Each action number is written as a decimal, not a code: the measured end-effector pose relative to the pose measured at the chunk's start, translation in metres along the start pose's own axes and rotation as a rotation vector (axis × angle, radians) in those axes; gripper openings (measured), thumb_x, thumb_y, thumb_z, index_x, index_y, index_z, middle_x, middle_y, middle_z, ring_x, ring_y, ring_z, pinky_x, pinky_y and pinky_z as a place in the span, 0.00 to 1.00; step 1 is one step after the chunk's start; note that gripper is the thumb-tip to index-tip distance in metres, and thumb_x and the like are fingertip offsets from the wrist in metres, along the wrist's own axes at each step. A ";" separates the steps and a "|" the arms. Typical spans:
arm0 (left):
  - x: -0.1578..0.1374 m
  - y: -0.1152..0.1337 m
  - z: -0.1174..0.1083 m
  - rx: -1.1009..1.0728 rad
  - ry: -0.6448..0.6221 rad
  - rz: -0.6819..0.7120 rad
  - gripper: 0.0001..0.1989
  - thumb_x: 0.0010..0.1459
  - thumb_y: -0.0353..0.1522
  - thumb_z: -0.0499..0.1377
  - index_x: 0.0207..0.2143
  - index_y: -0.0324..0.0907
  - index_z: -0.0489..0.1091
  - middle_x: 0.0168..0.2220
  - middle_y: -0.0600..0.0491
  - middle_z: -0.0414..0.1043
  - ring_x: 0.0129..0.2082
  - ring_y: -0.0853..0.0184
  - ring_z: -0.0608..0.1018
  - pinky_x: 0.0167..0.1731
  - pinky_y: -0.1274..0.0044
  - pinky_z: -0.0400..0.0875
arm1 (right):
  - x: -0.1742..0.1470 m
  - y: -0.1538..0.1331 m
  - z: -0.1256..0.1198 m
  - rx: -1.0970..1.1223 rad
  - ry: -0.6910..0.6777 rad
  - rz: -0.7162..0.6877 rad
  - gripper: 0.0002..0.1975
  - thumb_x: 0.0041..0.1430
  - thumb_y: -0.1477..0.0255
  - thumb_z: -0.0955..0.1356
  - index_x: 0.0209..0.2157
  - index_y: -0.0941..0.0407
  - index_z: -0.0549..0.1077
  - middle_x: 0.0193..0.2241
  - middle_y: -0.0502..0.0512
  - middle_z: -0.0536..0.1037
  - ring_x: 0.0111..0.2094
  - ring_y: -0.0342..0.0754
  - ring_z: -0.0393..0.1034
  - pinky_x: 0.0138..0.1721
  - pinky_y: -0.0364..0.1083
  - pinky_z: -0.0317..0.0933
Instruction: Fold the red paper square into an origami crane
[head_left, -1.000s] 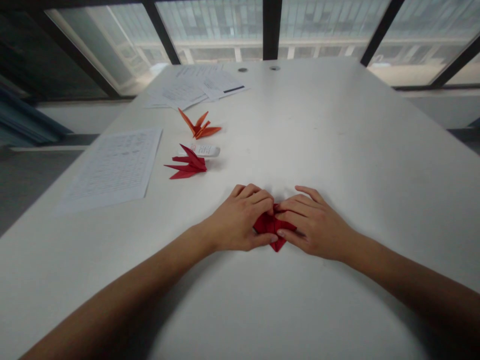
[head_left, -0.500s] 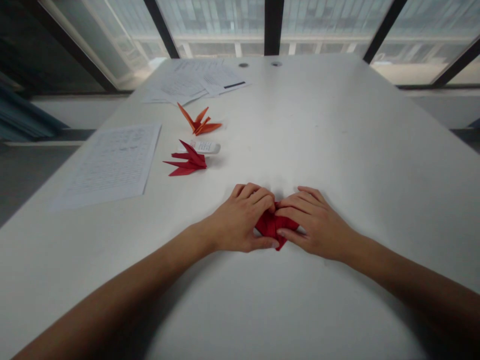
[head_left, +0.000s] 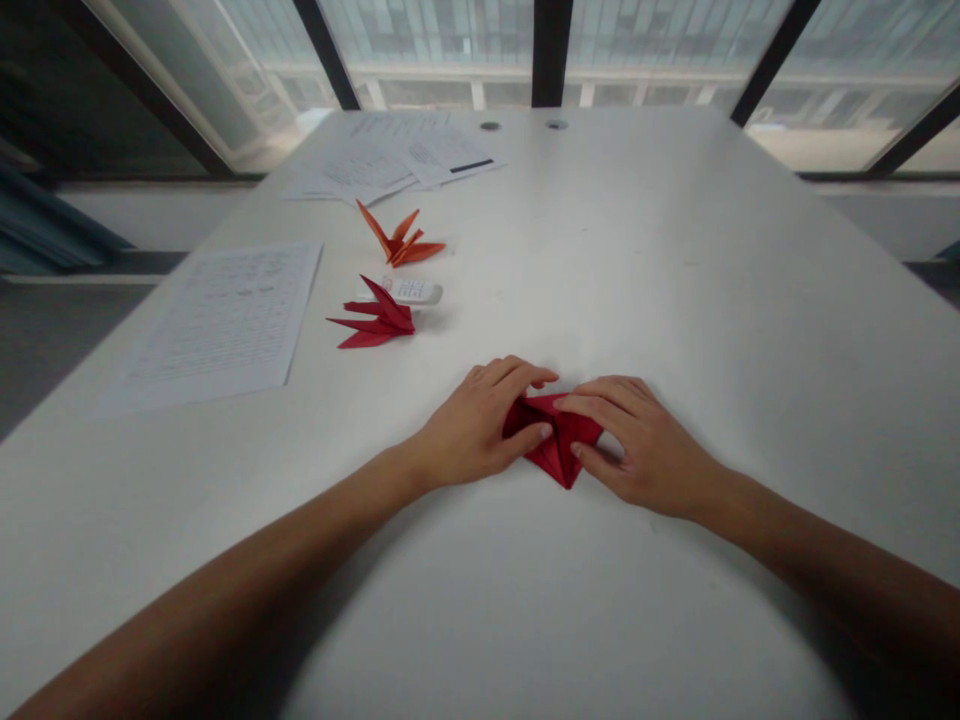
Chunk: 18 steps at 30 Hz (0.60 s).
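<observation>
A piece of folded red origami paper [head_left: 556,462] lies on the white table in front of me, with one corner pointing toward me. My left hand [head_left: 491,420] grips its left side, thumb on top near the middle crease and fingers curled over the far edge. On the right side, my right hand [head_left: 634,440] pinches the paper between its thumb and fingers. The fingers hide parts of the far edge and both side corners.
To the left are a folded red paper crane [head_left: 386,318], an orange paper crane [head_left: 401,243] and a white labelled object [head_left: 420,291] behind the red one. A printed sheet [head_left: 217,330] lies at far left. More papers [head_left: 367,165] rest near the windows.
My hands have drawn slightly apart, and more of the red paper's face and centre crease shows. The left thumb has moved up from the near corner, and the left fingers have lifted and straightened somewhat.
</observation>
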<state>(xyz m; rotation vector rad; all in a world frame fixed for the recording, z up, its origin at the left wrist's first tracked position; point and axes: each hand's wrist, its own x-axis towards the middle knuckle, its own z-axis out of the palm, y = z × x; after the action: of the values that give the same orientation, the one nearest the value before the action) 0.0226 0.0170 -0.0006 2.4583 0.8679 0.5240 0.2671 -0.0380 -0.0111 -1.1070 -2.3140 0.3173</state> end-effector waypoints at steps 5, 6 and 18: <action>0.002 -0.004 0.004 -0.072 0.054 -0.086 0.16 0.67 0.31 0.57 0.56 0.45 0.66 0.42 0.53 0.76 0.41 0.64 0.78 0.49 0.67 0.71 | 0.000 0.000 0.001 -0.019 -0.030 0.011 0.23 0.63 0.65 0.72 0.58 0.54 0.67 0.53 0.62 0.76 0.54 0.59 0.70 0.57 0.60 0.63; 0.002 -0.004 0.004 -0.082 0.064 -0.095 0.16 0.67 0.30 0.57 0.57 0.45 0.65 0.42 0.53 0.75 0.41 0.64 0.78 0.49 0.68 0.72 | -0.001 0.000 0.001 -0.030 -0.018 0.017 0.25 0.63 0.64 0.72 0.59 0.54 0.66 0.53 0.63 0.75 0.54 0.59 0.70 0.57 0.60 0.63; -0.001 -0.004 0.008 0.054 0.140 0.015 0.15 0.69 0.24 0.50 0.46 0.44 0.75 0.53 0.47 0.68 0.49 0.62 0.72 0.51 0.67 0.73 | -0.002 -0.003 0.005 -0.030 -0.035 0.001 0.22 0.62 0.75 0.69 0.57 0.52 0.70 0.48 0.60 0.76 0.51 0.59 0.69 0.56 0.61 0.63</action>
<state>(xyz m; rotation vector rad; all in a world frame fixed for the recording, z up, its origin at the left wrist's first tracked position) 0.0239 0.0167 -0.0089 2.5027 0.9303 0.6937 0.2636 -0.0412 -0.0145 -1.1256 -2.3567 0.3055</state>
